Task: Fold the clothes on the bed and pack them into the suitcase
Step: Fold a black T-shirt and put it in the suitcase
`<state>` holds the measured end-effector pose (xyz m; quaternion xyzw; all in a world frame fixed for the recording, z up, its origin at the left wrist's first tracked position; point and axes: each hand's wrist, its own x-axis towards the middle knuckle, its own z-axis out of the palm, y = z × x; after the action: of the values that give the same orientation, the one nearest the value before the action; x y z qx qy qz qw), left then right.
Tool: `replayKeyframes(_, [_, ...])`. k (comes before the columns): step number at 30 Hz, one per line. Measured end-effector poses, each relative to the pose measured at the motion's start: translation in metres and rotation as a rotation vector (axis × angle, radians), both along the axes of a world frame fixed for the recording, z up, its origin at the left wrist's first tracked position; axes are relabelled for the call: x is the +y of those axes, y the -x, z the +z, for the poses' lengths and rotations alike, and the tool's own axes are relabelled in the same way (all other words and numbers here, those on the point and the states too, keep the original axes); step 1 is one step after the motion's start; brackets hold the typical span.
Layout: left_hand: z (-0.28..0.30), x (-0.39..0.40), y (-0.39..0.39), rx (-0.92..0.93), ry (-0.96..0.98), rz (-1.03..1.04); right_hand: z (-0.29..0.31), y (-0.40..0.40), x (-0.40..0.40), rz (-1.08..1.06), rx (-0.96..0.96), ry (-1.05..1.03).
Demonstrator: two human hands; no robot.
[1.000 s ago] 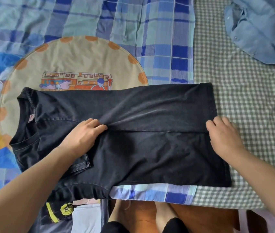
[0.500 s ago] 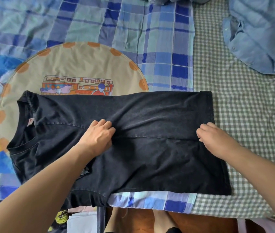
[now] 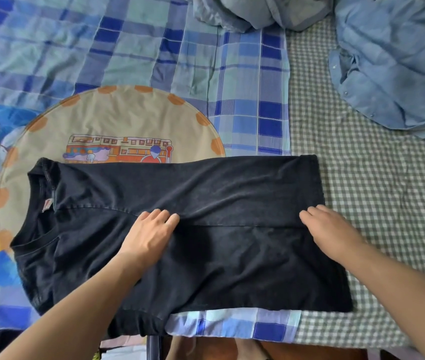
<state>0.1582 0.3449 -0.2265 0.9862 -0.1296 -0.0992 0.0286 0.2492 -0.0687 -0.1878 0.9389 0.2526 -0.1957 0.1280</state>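
I see my left hand [image 3: 151, 231] lying flat with straight fingers on the middle of the black T-shirt [image 3: 180, 229], pressing it and holding nothing. My right hand [image 3: 332, 229] rests on the shirt's right edge, fingers a little bent, pressing too. The shirt lies sideways, collar to the left, with its far side folded over to a seam between my hands. Under it is a blue checked blanket [image 3: 154, 48]. To the right is a green checked sheet [image 3: 387, 203]. A blue shirt [image 3: 393, 63] lies far right, well apart.

Black T-shirt [image 3: 206, 255], blue plaid blanket [image 3: 154, 48], grey-checked sheet [image 3: 387, 203]
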Motion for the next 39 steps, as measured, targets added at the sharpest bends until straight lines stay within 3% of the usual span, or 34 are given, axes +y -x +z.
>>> replayKeyframes(8, [-0.005,0.018,-0.001,0.06,-0.054,0.044,0.014,0.019,-0.008,0.035,-0.107,-0.005])
replayKeyframes(13, [-0.004,0.029,0.029,0.005,0.105,0.161,0.02,0.03,0.03,-0.149,-0.091,0.183])
replayKeyframes(15, [0.002,0.034,0.059,-0.04,0.158,0.428,0.022,0.037,0.062,-0.254,-0.123,0.078])
replayKeyframes(18, [0.013,0.054,0.109,-0.016,0.24,1.054,0.013,0.062,0.124,-0.16,-0.158,-0.23])
replayKeyframes(21, [0.01,0.087,0.144,0.076,0.405,1.563,-0.004,0.104,0.2,-0.246,0.149,-0.47])
replayKeyframes(23, [0.005,0.101,0.157,0.113,0.598,1.749,-0.012,0.131,0.251,-0.515,0.433,-0.566])
replayKeyframes(25, [0.003,0.104,0.16,0.162,0.749,1.865,-0.023,0.149,0.297,-0.751,0.574,-0.616])
replayKeyframes(28, [-0.002,0.11,0.159,0.201,0.858,1.905,-0.036,0.163,0.354,-0.95,0.62,-0.681])
replayKeyframes(33, [0.008,0.128,0.17,0.366,0.899,1.821,-0.027,0.166,0.384,-1.151,0.639,-0.566])
replayKeyframes(35, [0.032,0.131,0.17,0.439,1.079,1.843,-0.009,0.166,0.377,-1.318,0.738,-0.69])
replayKeyframes(39, [0.089,0.139,0.124,0.443,1.654,1.747,0.033,0.136,0.374,-1.594,0.918,-1.039])
